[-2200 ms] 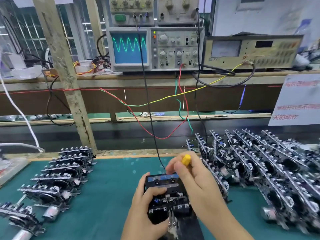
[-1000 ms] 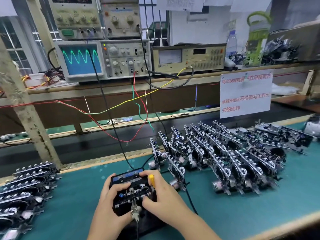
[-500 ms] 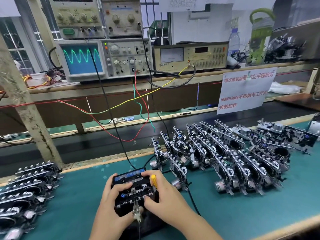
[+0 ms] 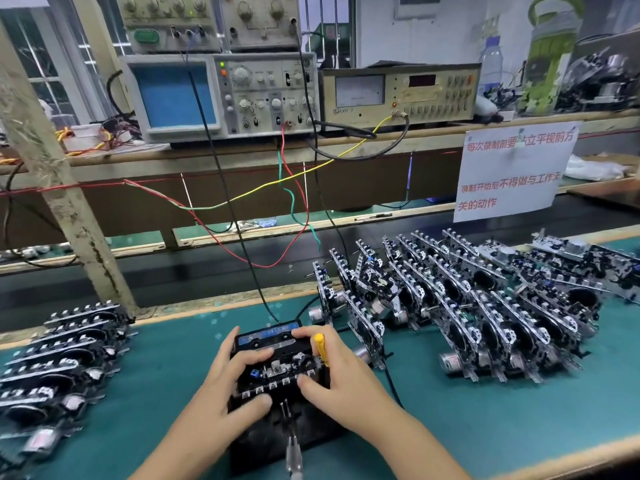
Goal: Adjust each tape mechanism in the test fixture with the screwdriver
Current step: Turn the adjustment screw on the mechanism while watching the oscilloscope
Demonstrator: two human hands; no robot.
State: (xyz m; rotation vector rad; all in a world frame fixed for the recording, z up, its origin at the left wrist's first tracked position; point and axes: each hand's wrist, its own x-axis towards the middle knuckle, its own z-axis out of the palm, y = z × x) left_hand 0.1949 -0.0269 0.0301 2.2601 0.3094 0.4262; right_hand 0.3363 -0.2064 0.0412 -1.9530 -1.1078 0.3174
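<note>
This is an electronics assembly and test workshop. An oscilloscope point(image 4: 221, 98) with a blue screen and a meter unit point(image 4: 401, 95) sit on a wooden shelf point(image 4: 242, 152) above the worktop point(image 4: 485, 420). Coloured test leads point(image 4: 287, 188) hang from the shelf. Rows of tape mechanisms point(image 4: 467, 306) crowd the green worktop's right side, with more point(image 4: 59, 358) at its left edge. A printed notice point(image 4: 512, 171) hangs from the shelf.
</note>
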